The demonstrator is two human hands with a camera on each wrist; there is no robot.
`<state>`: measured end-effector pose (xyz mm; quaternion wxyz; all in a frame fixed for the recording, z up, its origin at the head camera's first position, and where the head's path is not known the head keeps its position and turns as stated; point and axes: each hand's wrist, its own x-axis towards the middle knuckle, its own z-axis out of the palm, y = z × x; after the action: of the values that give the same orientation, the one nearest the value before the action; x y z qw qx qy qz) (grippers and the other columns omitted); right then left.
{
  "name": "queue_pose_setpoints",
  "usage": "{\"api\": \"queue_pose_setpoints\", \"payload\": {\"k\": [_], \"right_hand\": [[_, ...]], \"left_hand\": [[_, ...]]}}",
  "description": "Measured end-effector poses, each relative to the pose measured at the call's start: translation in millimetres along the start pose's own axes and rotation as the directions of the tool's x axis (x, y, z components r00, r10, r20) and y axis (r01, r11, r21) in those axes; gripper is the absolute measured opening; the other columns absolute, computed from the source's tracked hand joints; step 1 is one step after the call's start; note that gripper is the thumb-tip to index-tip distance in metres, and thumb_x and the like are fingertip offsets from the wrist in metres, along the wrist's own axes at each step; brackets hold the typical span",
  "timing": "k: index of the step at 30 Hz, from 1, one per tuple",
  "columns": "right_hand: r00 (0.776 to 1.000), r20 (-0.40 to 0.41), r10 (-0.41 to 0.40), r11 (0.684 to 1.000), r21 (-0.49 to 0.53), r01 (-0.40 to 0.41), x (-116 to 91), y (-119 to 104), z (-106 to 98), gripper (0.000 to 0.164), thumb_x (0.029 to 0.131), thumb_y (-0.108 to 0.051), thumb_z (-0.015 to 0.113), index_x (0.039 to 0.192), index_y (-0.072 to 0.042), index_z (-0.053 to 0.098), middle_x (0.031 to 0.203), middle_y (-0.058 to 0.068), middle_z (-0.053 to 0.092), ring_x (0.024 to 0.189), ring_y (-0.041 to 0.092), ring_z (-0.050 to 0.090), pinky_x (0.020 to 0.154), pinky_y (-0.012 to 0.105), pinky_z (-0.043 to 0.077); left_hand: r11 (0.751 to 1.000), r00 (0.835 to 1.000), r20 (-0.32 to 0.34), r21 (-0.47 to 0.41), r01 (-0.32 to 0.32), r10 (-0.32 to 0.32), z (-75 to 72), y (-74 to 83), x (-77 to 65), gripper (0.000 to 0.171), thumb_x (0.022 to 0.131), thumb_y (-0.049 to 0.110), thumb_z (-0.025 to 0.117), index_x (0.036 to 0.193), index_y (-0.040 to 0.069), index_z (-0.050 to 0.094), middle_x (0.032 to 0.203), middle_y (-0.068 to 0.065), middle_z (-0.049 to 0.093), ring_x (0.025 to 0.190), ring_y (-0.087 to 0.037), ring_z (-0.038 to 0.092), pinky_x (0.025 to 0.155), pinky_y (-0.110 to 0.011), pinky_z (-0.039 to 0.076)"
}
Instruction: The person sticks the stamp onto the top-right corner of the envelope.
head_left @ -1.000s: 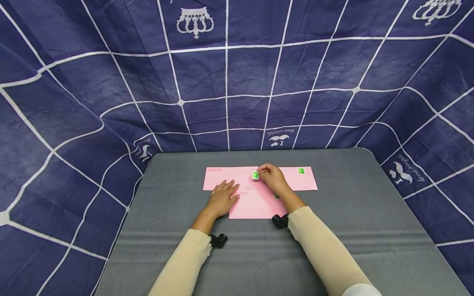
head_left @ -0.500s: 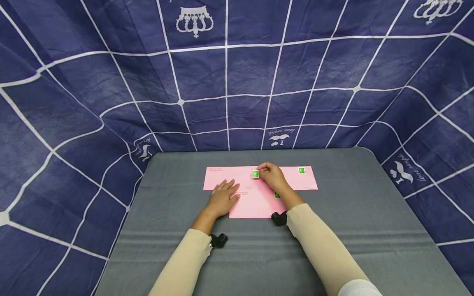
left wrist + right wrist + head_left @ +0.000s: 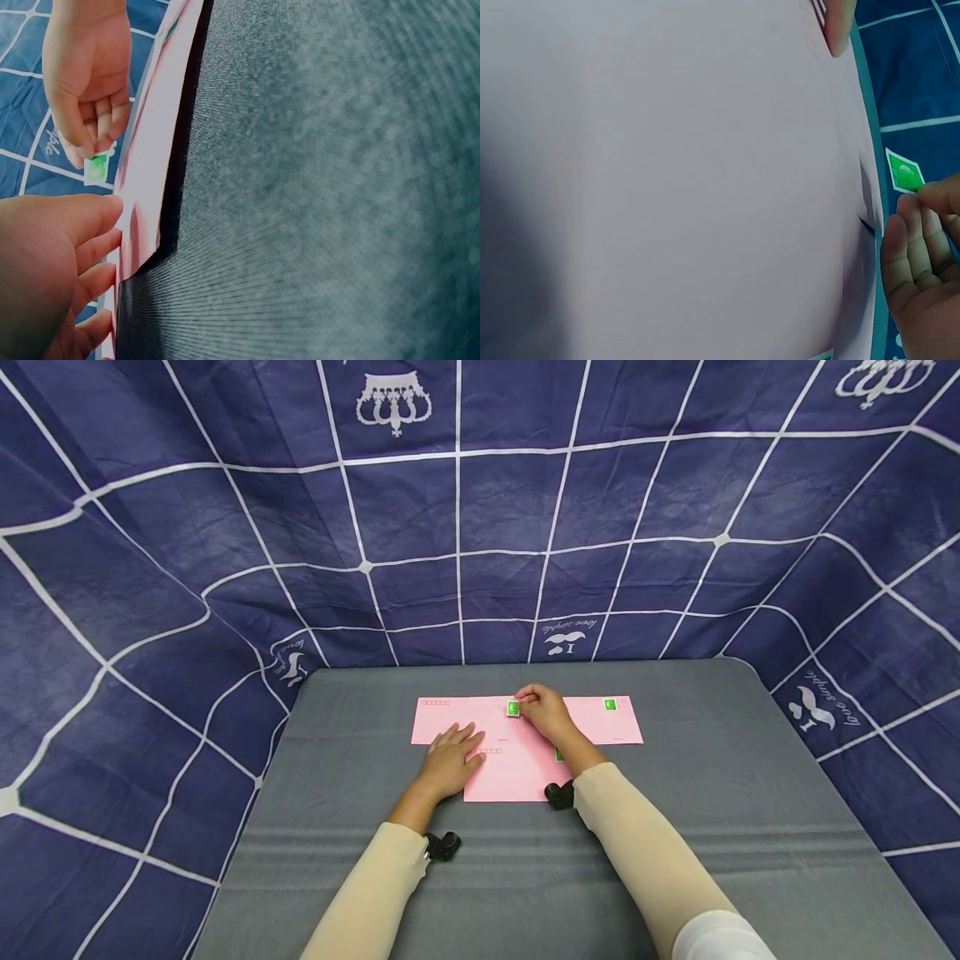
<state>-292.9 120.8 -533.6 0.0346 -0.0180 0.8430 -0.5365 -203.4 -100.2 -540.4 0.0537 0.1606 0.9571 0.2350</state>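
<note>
My right hand (image 3: 546, 710) pinches a small green stamp (image 3: 513, 708) with a white border between thumb and fingertips. In the right wrist view the stamp (image 3: 905, 172) is held by one corner, above the paper. It is near the upper right part of the back left pink envelope (image 3: 457, 714). My left hand (image 3: 450, 764) lies with fingers spread where that envelope meets the front pink envelope (image 3: 510, 781). A second stamp (image 3: 558, 754) on the front envelope is partly hidden by my right forearm.
At the back right lies another pink envelope (image 3: 615, 727) bearing a green stamp (image 3: 611, 704) in its upper right corner. Grey cloth covers the table (image 3: 495, 877). Blue curtains with white grid lines (image 3: 495, 585) enclose the back and sides.
My right hand has shifted slightly left and toward the back, carrying the stamp with it. My left hand has stayed in place.
</note>
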Motion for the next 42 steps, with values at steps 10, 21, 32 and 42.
{"api": "queue_pose_setpoints", "payload": {"k": [10,21,32,42], "right_hand": [[0.999,0.032,0.015,1.000,-0.019,-0.015,10.5,-4.9,2.9,0.015,0.092,-0.003,0.066,0.107,-0.003,0.069,0.090,0.004,0.064,0.079,0.010,0.058,0.067,0.017,0.048],[0.997,0.068,0.025,0.998,-0.063,-0.021,20.1,-7.0,3.9,0.011,0.093,-0.009,0.066,0.104,-0.007,0.070,0.091,0.006,0.065,0.080,0.015,0.058,0.067,0.021,0.047],[0.996,0.082,0.033,0.994,-0.106,-0.024,27.9,-4.8,3.0,0.012,0.092,-0.008,0.068,0.103,-0.005,0.071,0.088,0.005,0.068,0.079,0.015,0.058,0.070,0.021,0.045],[0.997,0.079,0.021,0.992,-0.127,-0.011,31.9,-5.3,7.9,0.011,0.091,-0.005,0.067,0.101,-0.003,0.071,0.087,0.006,0.069,0.075,0.012,0.057,0.065,0.018,0.044]], "left_hand": [[1.000,1.000,0.009,0.005,-0.009,0.009,-2.4,0.4,0.4,0.050,0.103,0.033,0.054,0.149,0.016,0.052,0.163,-0.008,0.039,0.154,-0.037,0.027,0.124,-0.061,0.019],[1.000,1.000,0.007,0.007,-0.014,0.014,-3.4,-1.0,1.0,0.049,0.103,0.032,0.054,0.149,0.016,0.053,0.162,-0.008,0.040,0.154,-0.038,0.027,0.124,-0.061,0.019],[1.000,1.000,0.022,0.016,-0.002,0.002,-1.7,-3.1,1.3,0.050,0.103,0.034,0.053,0.150,0.017,0.051,0.163,-0.006,0.038,0.155,-0.036,0.027,0.125,-0.060,0.019],[1.000,1.000,0.013,0.012,-0.013,0.013,-2.9,-0.2,0.1,0.049,0.103,0.033,0.053,0.149,0.015,0.052,0.163,-0.007,0.039,0.154,-0.037,0.028,0.124,-0.061,0.020]]}}
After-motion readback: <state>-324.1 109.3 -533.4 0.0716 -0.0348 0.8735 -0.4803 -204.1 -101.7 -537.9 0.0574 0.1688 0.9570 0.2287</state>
